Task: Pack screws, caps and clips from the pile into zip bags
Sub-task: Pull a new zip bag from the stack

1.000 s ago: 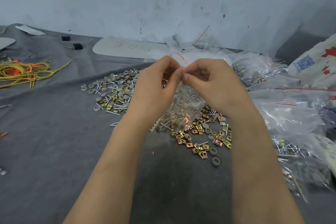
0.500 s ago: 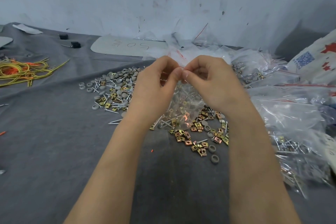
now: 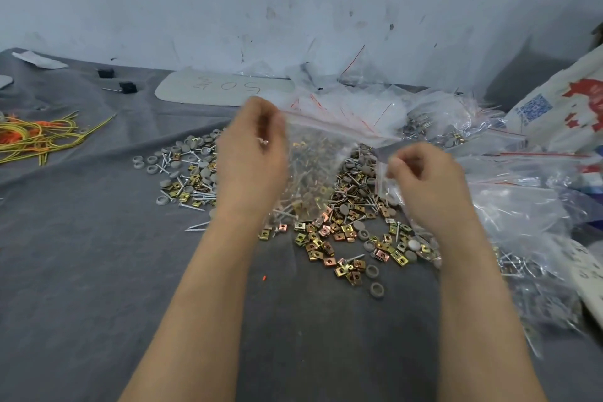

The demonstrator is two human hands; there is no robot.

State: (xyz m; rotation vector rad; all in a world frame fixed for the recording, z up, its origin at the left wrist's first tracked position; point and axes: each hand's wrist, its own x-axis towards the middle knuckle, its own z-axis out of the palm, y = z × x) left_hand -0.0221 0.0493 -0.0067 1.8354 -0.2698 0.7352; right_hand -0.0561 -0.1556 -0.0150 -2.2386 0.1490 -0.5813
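Note:
A clear zip bag (image 3: 313, 166) with a red seal line hangs over the pile, partly filled with screws, caps and clips. My left hand (image 3: 251, 160) pinches its top left corner. My right hand (image 3: 427, 186) is lower and to the right, its fingers curled and pinching clear plastic with a red strip at the bag's right end. The pile (image 3: 342, 238) of brass-coloured clips, grey caps and silver screws lies on the grey cloth beneath both hands. A second patch of parts (image 3: 186, 173) spreads to the left of my left hand.
A heap of clear bags (image 3: 522, 206), some holding parts, fills the right side. Behind it leans a white printed sack (image 3: 561, 108). Yellow and orange cords (image 3: 39, 137) lie at far left. A grey board with writing (image 3: 225, 88) and two small black pieces (image 3: 127, 87) sit near the wall.
My hands were pinched together at the bag's top edge. They have drawn apart, the right one sliding right and down, and the bag now hangs spread between them.

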